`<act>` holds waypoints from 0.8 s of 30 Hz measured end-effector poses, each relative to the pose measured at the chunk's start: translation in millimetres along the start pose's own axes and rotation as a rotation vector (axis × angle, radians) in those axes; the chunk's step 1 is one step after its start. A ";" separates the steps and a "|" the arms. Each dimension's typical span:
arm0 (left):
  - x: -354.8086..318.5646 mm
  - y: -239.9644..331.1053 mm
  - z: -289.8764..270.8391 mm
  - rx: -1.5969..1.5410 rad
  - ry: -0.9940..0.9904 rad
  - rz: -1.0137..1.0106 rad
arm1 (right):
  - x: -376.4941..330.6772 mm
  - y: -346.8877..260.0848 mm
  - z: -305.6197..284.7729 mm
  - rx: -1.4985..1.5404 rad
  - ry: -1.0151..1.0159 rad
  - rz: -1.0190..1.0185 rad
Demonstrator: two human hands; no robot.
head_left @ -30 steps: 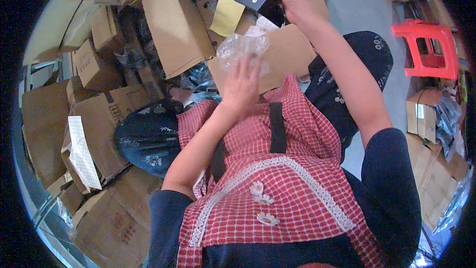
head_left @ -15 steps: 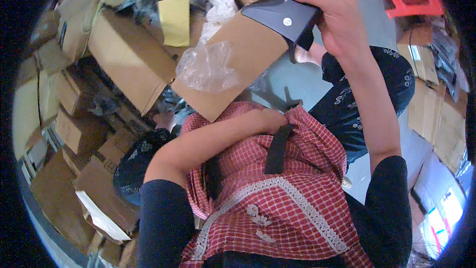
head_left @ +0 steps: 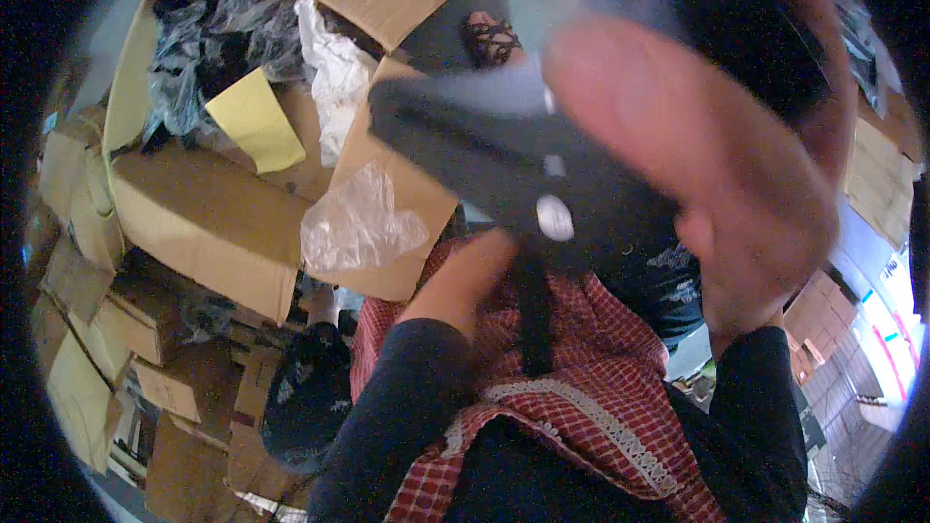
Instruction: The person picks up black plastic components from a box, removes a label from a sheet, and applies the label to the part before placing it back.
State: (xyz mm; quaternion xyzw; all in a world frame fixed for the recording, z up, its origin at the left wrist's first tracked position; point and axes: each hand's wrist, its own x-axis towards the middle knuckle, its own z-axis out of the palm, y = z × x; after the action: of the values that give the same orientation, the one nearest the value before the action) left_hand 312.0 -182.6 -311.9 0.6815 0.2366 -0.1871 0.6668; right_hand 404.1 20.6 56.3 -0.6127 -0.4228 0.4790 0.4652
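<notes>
Close up and blurred by motion, my right hand (head_left: 697, 145) grips a dark grey plastic piece (head_left: 465, 145) with a pointed end and small white round marks. Its exact kind is unclear. My left hand (head_left: 489, 257) sits low at the front of my red checked apron (head_left: 591, 339), near a black strap (head_left: 535, 329). The dark piece hides its fingers, so whether it holds anything does not show.
Ahead on the left, an open cardboard box (head_left: 203, 213) contains clear plastic bags (head_left: 237, 34), white wrapping (head_left: 334, 68) and a yellow sheet (head_left: 257, 121). Crumpled clear plastic (head_left: 358, 223) lies on its flap. A sandalled foot (head_left: 492, 39) and a large blurred dark shape (head_left: 717, 19) appear beyond.
The dark grey piece has come closer and turned in my right hand, now covering my left hand's fingers. The view has shifted, bringing more of the open box into sight.
</notes>
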 end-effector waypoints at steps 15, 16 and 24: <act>-22.6 15.9 -36.7 -1.054 0.456 0.100 | 0.6 -4.8 68.9 -0.350 -0.070 -0.123; -28.7 23.9 -46.0 -1.079 0.486 0.134 | 6.0 0.1 74.2 -0.347 -0.077 -0.139; -184.9 94.0 -141.3 -0.924 0.899 0.392 | 32.3 24.2 70.7 -0.386 -0.002 -0.303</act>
State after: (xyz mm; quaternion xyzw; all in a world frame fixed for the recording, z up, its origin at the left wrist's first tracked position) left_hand 206.0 -55.0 -123.5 0.3682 0.4188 0.3596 0.7482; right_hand 342.5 58.3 18.7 -0.6195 -0.5940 0.3147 0.4055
